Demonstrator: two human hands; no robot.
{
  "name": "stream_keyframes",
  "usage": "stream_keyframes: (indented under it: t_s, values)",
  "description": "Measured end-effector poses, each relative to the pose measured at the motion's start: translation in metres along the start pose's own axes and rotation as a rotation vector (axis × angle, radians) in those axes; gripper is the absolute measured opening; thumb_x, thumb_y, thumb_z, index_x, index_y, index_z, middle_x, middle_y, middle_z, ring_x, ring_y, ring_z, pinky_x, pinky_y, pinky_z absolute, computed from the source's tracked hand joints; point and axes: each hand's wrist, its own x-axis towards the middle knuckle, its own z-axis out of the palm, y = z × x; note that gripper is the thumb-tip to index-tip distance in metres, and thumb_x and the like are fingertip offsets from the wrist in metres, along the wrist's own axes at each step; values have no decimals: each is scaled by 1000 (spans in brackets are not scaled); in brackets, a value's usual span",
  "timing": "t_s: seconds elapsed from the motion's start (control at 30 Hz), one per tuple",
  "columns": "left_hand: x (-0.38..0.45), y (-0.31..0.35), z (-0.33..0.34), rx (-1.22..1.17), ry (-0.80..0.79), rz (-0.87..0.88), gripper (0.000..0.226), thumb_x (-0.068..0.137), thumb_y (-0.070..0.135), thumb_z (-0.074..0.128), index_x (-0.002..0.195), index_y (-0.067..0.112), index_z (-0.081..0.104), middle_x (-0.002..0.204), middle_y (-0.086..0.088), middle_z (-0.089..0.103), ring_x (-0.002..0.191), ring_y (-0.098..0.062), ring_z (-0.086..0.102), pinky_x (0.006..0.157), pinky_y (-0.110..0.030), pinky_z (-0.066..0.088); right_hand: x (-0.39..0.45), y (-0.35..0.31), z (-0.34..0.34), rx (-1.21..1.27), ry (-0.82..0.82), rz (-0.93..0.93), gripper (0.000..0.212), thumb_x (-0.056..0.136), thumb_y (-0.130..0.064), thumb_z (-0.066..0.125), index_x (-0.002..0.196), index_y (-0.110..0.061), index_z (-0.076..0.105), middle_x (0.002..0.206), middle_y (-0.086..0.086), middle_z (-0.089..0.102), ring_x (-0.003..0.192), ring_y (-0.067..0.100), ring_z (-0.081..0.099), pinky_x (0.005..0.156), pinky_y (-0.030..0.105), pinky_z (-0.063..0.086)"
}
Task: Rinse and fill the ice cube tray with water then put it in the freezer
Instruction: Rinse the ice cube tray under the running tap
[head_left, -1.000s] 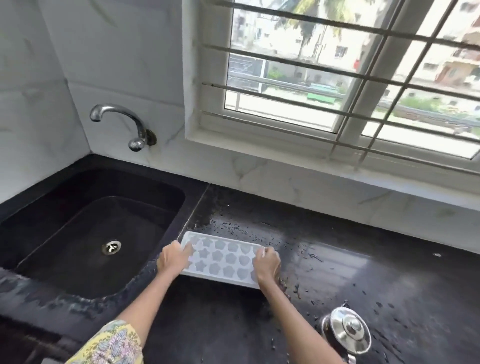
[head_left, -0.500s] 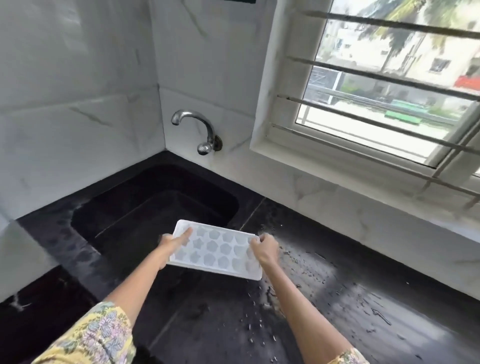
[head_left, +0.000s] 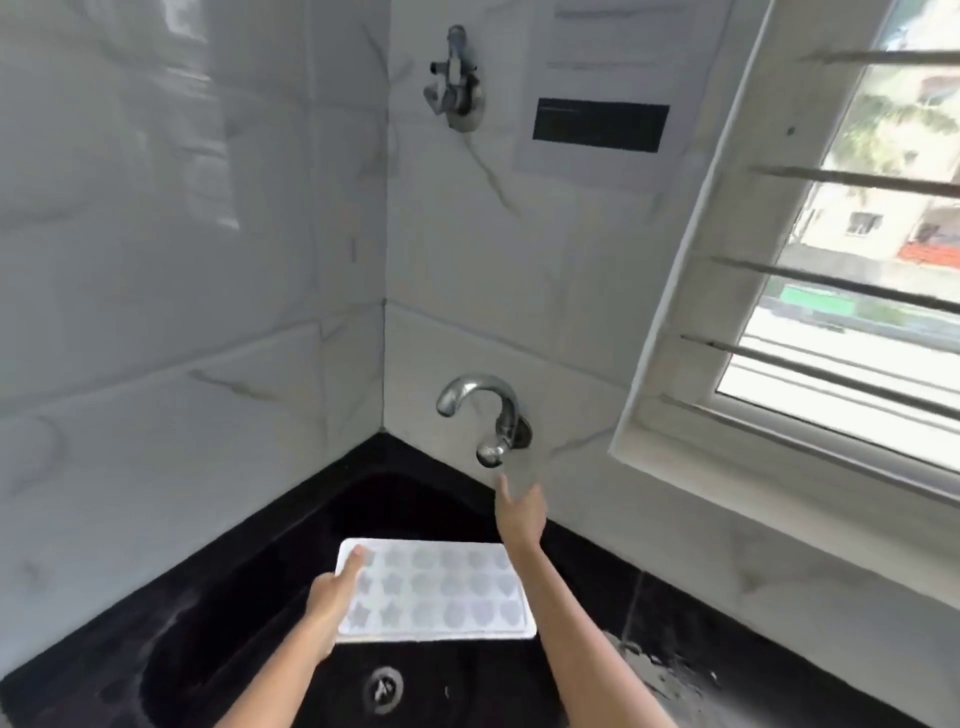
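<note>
Head view: black sink (head_left: 249, 597) tucked into the counter's back left corner, marble walls close along its left and back rims, drain (head_left: 383, 689) in plain sight at the basin's near side. White ice cube tray (head_left: 435, 592) held level over the basin, above the drain, clear of every rim. Left hand (head_left: 332, 597) pinching the tray's left edge, thumb lying on top. Right hand (head_left: 519, 512) off the tray, fingers loosely spread, stretched up just beneath the tap (head_left: 485, 415) on the back wall, not touching its knob.
</note>
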Motion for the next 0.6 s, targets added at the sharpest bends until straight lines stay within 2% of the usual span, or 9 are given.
stream_keyframes:
  t_s: [0.07,0.13,0.27,0.33,0.4,0.5,0.53,0.6]
  values:
    - [32,14,1,15,-25,5,68,91,52,50,131,-4,50,132,-20,54,121,-36,50,102,-43,38,28,-19,28,199,24,138,62,89,-37,57,132,3,41,126,15,52,127,32,44,97,33,38]
    - [58,26,5,32,-67,0,69,91,52,49,132,-3,49,134,-18,53,124,-35,48,102,-43,37,52,-28,46,263,89,187,45,87,-32,60,112,5,54,103,16,59,109,33,56,79,30,40]
    - [87,34,18,19,-141,-17,64,95,51,43,132,-1,50,135,-15,53,127,-33,47,104,-40,35,77,-35,64,255,178,225,34,83,-24,66,100,5,61,91,16,63,84,27,60,68,27,41]
    - [93,33,23,17,-165,-36,62,96,50,41,129,0,53,133,-14,55,124,-31,50,99,-37,36,81,-37,68,149,206,226,31,82,-22,67,99,3,63,92,15,65,85,27,61,66,26,40]
    - [95,33,25,11,-190,-50,61,95,51,42,126,1,56,129,-14,58,112,-28,55,91,-33,37,80,-40,70,78,239,212,29,82,-22,67,99,1,62,96,14,66,90,28,62,67,26,39]
    - [96,33,29,3,-207,-66,59,95,50,45,123,0,57,124,-14,61,97,-23,55,85,-32,40,77,-37,69,105,232,211,35,82,-29,67,98,1,60,89,7,60,85,21,55,70,25,38]
    - [96,33,30,0,-210,-77,59,95,49,44,123,-1,55,122,-15,61,98,-25,56,84,-32,40,73,-34,70,145,231,231,39,82,-35,66,96,1,60,86,6,57,82,20,52,71,27,39]
    - [93,37,33,-6,-205,-91,59,97,47,43,127,-3,51,126,-17,57,112,-31,55,88,-33,39,64,-28,73,186,251,308,46,85,-46,56,90,0,57,86,8,55,83,24,52,75,34,45]
